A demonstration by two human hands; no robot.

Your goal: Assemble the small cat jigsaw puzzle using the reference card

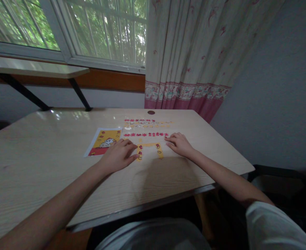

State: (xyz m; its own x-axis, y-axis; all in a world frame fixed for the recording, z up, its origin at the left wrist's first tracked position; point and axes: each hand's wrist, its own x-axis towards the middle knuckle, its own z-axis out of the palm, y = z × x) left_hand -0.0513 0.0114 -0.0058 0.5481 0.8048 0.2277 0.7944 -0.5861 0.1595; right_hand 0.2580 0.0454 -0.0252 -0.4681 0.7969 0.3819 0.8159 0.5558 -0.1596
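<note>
A partly joined jigsaw puzzle lies flat on the desk as yellow edge strips, with red and outlined shapes printed on its left and right sides. My left hand rests at its left side, thumb and index finger apart, their tips touching the strip there. My right hand is just beyond the upper right corner, fingers stretched out and thumb apart. Its index fingertip is by the right end of a row of red jigsaw pieces; whether it touches one I cannot tell. Farther back, yellow jigsaw pieces lie in rows.
A picture sheet with a white cartoon animal on yellow and red lies partly behind my left hand. A dark round disc sits at the desk's back edge. A raised shelf stands back left, a curtain behind, a chair right.
</note>
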